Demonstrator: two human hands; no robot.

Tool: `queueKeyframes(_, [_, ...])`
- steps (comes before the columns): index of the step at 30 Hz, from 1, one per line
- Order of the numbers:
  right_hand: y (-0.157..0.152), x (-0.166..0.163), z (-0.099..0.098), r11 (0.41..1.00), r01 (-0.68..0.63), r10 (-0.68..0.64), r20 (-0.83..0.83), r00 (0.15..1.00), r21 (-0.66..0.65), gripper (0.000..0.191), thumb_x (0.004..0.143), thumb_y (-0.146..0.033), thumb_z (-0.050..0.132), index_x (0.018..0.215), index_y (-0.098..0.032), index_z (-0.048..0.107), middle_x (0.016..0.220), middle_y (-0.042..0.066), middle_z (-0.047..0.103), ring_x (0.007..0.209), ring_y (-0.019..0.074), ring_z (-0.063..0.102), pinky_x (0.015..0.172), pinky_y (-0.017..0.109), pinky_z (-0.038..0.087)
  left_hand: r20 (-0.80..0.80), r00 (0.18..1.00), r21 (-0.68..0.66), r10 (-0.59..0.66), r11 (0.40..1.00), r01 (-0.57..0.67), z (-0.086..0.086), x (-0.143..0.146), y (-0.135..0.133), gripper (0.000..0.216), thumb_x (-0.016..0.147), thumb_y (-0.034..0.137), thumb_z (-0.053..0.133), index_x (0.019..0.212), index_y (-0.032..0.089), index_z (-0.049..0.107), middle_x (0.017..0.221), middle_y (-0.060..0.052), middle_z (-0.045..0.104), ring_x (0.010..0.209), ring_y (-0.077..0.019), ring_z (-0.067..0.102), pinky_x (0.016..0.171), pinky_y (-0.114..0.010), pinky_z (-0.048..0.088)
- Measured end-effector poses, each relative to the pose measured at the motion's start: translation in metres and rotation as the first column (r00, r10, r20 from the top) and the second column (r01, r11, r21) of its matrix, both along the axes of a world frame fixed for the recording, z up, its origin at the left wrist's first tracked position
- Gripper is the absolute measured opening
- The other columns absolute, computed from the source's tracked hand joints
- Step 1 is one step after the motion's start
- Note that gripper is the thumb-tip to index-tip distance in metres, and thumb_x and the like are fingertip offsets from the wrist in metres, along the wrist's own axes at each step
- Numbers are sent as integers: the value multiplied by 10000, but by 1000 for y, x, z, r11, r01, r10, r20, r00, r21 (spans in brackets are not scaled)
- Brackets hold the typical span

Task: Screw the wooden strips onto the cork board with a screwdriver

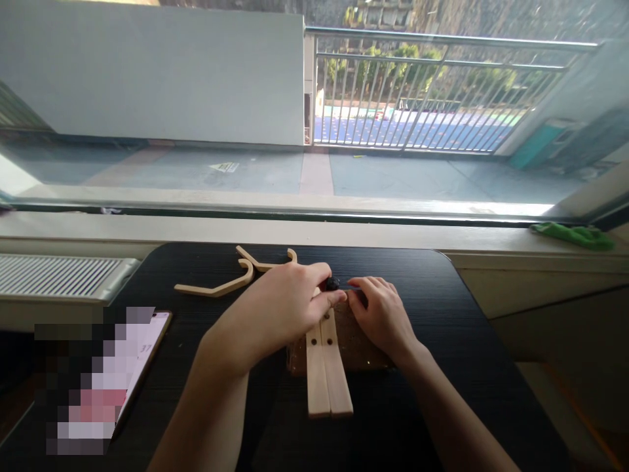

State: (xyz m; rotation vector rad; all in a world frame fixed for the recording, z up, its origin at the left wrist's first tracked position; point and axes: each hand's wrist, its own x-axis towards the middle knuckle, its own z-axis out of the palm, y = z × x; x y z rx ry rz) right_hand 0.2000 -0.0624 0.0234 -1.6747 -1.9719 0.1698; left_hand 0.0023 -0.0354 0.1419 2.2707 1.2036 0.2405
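Note:
My left hand (299, 298) is closed, thumb and fingers pinched around a small black round piece (333, 283) whose exact kind I cannot make out. Below that hand lie two pale wooden strips (329, 380), side by side, with several dark round holes; their upper ends are partly covered by my fingers. Under them is a brown board (363, 351), flat on the black table. My right hand (381, 311) rests over the board's right side, fingers loosely bent and thumb apart, its fingertips close to the black piece and seemingly holding nothing.
Two bent wooden pieces with hooked ends, one nearer (213, 290) and one farther (268, 266), lie on the black table (417, 269) to the left. A phone (142, 367) lies at the left edge. Beyond the table are a windowsill with a green cloth (572, 236) and a radiator (63, 275).

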Motion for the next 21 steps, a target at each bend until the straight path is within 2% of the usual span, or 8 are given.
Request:
queueKeyframes(3, [-2, 0, 13, 996, -10, 12, -19, 1000, 92, 174, 896, -174, 550, 1013, -142, 675, 1010, 103, 717, 960, 267, 625, 880, 435, 441, 14, 1000, 0, 9, 1000, -9, -1, 0, 1, 337, 927, 455, 512, 724, 190, 559, 646, 9, 616, 569, -138, 545, 521, -251, 285])
queueKeyframes(7, [-6, -3, 53, 984, -61, 105, -277, 955, 165, 171, 894, -171, 556, 1031, -156, 658, 974, 66, 712, 879, 189, 648, 794, 340, 498, 34, 999, -19, -9, 1000, 10, -3, -2, 5, 380, 911, 510, 524, 727, 183, 586, 641, 11, 621, 560, -134, 537, 513, -253, 282])
queueKeyframes(10, [-7, -10, 86, 960, -169, 241, -348, 906, 224, 180, 891, -130, 541, 1031, -168, 647, 962, 40, 701, 866, 149, 644, 777, 291, 502, 63, 998, -29, -19, 999, 21, -4, -3, 7, 375, 895, 523, 543, 763, 184, 633, 680, 8, 651, 591, -135, 561, 523, -249, 294])
queueKeyframes(12, [-7, -16, 101, 935, -286, 343, -337, 877, 210, 197, 882, -101, 542, 1032, -170, 648, 942, 27, 689, 857, 136, 637, 761, 273, 498, 82, 996, -20, -29, 999, 31, -4, -4, 8, 347, 902, 488, 539, 788, 185, 666, 702, 1, 668, 619, -140, 581, 536, -249, 306])
queueKeyframes(16, [-1, -23, 113, 869, -475, 493, -319, 810, 138, 167, 892, -93, 546, 963, -177, 672, 906, 12, 675, 823, 118, 621, 733, 250, 487, 97, 995, -8, -37, 999, 38, -4, -7, 8, 314, 912, 382, 521, 734, 182, 685, 657, 4, 661, 610, -134, 586, 549, -253, 321])
queueKeyframes(21, [5, -19, 113, 896, -439, 441, -248, 862, 68, 227, 858, -83, 577, 1021, -191, 692, 994, 23, 657, 835, 123, 612, 735, 260, 479, 113, 993, -80, -35, 996, 44, -5, -8, 9, 276, 873, 412, 583, 751, 196, 704, 678, 20, 682, 618, -128, 606, 555, -244, 350])
